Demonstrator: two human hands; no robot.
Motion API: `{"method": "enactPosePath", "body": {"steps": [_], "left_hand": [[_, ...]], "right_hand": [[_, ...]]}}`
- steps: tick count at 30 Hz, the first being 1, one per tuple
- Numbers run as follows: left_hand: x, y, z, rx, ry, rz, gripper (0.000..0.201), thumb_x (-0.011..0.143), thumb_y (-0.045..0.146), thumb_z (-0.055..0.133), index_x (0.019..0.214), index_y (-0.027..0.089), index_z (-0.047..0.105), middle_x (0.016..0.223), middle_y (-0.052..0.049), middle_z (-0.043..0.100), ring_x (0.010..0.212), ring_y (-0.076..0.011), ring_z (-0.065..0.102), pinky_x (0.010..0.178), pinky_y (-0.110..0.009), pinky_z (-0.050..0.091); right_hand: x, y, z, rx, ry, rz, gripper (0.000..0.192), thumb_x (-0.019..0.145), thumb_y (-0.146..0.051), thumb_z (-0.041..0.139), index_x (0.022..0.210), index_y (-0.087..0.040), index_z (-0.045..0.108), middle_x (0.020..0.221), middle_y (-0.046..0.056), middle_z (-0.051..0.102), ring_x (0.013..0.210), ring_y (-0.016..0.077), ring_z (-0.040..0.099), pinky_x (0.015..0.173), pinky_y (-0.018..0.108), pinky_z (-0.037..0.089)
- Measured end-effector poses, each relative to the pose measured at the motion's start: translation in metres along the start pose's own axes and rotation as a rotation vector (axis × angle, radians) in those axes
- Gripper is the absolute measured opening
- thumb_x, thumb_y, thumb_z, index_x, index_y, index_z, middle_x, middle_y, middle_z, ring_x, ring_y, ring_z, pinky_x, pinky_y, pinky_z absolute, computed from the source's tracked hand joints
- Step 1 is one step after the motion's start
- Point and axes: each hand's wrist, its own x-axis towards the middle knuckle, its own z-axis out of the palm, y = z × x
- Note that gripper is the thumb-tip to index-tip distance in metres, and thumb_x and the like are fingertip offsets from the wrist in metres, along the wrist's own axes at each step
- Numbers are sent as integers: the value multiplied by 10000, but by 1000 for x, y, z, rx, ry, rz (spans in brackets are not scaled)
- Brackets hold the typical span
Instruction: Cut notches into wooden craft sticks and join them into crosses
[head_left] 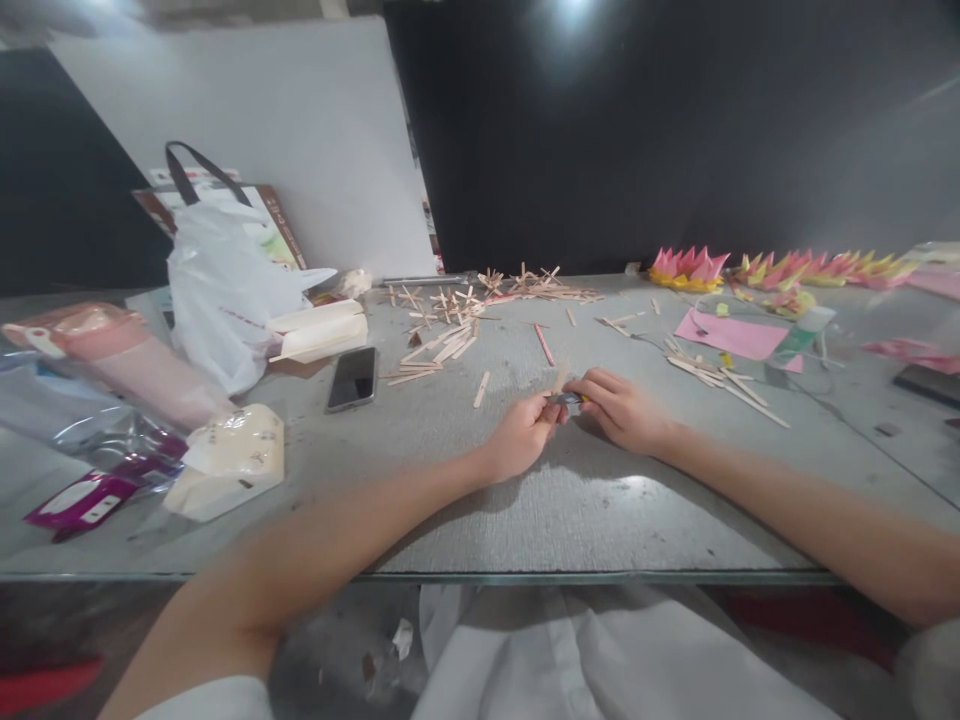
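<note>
Just above the middle of the table, my two hands meet. My left hand (pixel 525 435) is closed, its fingers pinched round the lower end of a pale wooden craft stick (pixel 561 376) that points away from me. Closed too, my right hand (pixel 619 408) grips a small grey and yellow tool (pixel 568 398). The tool lies across the stick between the hands; its exact kind is too small and blurred to tell. Beyond them lie a loose craft stick (pixel 481 390), a red stick (pixel 544 345) and a pile of sticks, some joined into crosses (pixel 457 303).
To the left are a phone (pixel 352 380), a white plastic bag (pixel 217 270), a pink bottle (pixel 150 360) and a cream carton (pixel 232 455). Rightwards lie more craft sticks (pixel 709 373), pink paper (pixel 731 333), a glue bottle (pixel 806 335) and pink-yellow paper flowers (pixel 688 268).
</note>
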Motion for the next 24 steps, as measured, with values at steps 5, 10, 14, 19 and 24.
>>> {"method": "enactPosePath", "body": {"steps": [5, 10, 14, 19, 24], "left_hand": [[1, -4, 0, -23, 7, -15, 475, 1019, 647, 433, 881, 198, 506, 614, 65, 363, 520, -109, 304, 527, -263, 240], [1, -4, -1, -48, 17, 5, 539, 1001, 718, 417, 876, 201, 503, 627, 58, 376, 537, -116, 331, 531, -261, 256], [1, -3, -1, -73, 10, 10, 549, 1004, 733, 411, 877, 205, 491, 611, 70, 355, 526, -114, 314, 516, -256, 245], [0, -3, -1, -69, 4, 21, 544, 1013, 725, 407, 885, 204, 492, 607, 73, 352, 523, -111, 306, 517, -254, 248], [2, -5, 0, -84, 21, 17, 545, 1011, 723, 413, 883, 201, 499, 605, 70, 352, 524, -112, 322, 523, -255, 256]], "right_hand": [[1, 0, 2, -30, 11, -18, 372, 1136, -327, 305, 1316, -187, 598, 988, 117, 616, 877, 259, 591, 763, 383, 516], [0, 2, 2, -30, 0, 12, 372, 1135, -345, 313, 1327, -194, 594, 997, 116, 618, 883, 257, 599, 787, 388, 525], [0, 3, 0, -40, 10, 11, 400, 1141, -371, 285, 1305, -188, 601, 967, 111, 608, 859, 256, 589, 769, 379, 513], [-1, 3, -1, -38, 4, 13, 419, 1145, -388, 274, 1328, -191, 595, 975, 111, 607, 861, 258, 583, 773, 380, 506], [0, 2, -2, -67, 13, 38, 403, 1142, -391, 292, 1305, -205, 610, 979, 111, 616, 883, 262, 598, 789, 379, 508]]}}
